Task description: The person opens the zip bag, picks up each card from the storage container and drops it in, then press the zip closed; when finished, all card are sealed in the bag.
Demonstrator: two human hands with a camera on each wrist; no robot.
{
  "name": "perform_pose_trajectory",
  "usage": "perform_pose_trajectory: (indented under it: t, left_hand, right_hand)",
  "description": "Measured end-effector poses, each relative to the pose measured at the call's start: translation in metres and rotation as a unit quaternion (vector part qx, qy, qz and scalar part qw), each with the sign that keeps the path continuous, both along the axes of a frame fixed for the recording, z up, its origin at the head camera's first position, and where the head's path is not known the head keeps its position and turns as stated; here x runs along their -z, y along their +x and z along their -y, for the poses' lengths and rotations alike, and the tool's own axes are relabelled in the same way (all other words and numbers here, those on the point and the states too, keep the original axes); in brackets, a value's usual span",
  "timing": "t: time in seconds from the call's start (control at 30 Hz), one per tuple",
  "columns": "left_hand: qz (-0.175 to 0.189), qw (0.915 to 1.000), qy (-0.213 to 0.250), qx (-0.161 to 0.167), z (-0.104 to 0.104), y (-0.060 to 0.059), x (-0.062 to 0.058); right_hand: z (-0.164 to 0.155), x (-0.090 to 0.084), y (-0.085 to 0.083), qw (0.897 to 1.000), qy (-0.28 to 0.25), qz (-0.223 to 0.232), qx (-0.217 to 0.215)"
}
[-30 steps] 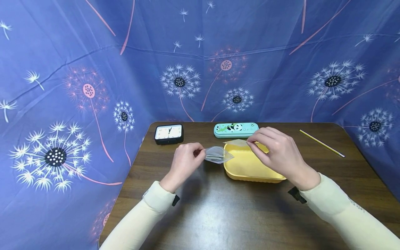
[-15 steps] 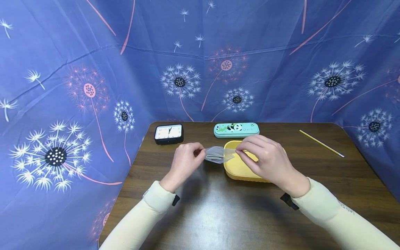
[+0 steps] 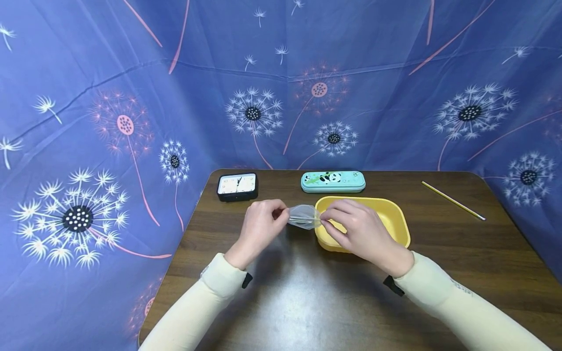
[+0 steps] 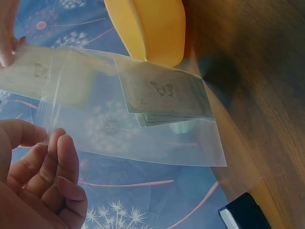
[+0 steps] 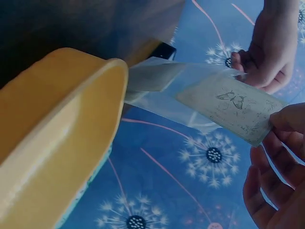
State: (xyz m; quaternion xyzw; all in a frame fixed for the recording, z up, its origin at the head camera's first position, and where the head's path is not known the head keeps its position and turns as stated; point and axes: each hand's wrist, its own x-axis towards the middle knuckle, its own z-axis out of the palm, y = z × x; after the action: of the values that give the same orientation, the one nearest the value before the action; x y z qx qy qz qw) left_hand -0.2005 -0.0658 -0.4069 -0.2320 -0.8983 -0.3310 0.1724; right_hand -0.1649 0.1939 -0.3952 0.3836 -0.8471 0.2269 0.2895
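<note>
In the head view my left hand [image 3: 262, 226] pinches the edge of a clear plastic bag [image 4: 157, 150] near its opening. Several pale paper cards [image 4: 164, 93] lie loosely stacked at the bag's far end, the top one printed with a butterfly. My right hand [image 3: 362, 234] holds another butterfly card [image 5: 233, 106] by one end, between thumb and fingers. The card's other end overlaps the bag's mouth in the right wrist view. Both hands are raised, the right one over a yellow plastic tub [image 3: 395, 214].
A black-framed clock [image 3: 237, 186] stands at the back left of the wooden table [image 3: 281, 302]. Behind the tub lies a mint panda pencil case [image 3: 332, 182]. Off to the right is a yellow pencil [image 3: 453, 200]. A blue dandelion-print cloth [image 3: 373, 87] hangs behind.
My right hand has moved left with the card, bringing it from over the tub to the bag's mouth. My left hand and the bag have stayed in place.
</note>
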Motion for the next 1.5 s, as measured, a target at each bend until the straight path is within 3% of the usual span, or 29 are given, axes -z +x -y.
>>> perform_pose_trajectory:
  t: [0.47, 1.27, 1.5]
  left_hand:
    - [0.011, 0.9999, -0.001, 0.001, 0.000, 0.000, 0.000]
    - [0.001, 1.0000, -0.003, 0.001, 0.000, -0.002, 0.004]
    - [0.005, 1.0000, 0.001, 0.001, 0.001, -0.002, 0.005]
  right_hand:
    - [0.009, 0.019, -0.019, 1.000, 0.009, 0.005, 0.015]
    - [0.020, 0.020, -0.029, 0.999, -0.009, -0.041, -0.003]
    - [0.023, 0.028, -0.035, 0.999, 0.012, -0.029, 0.009]
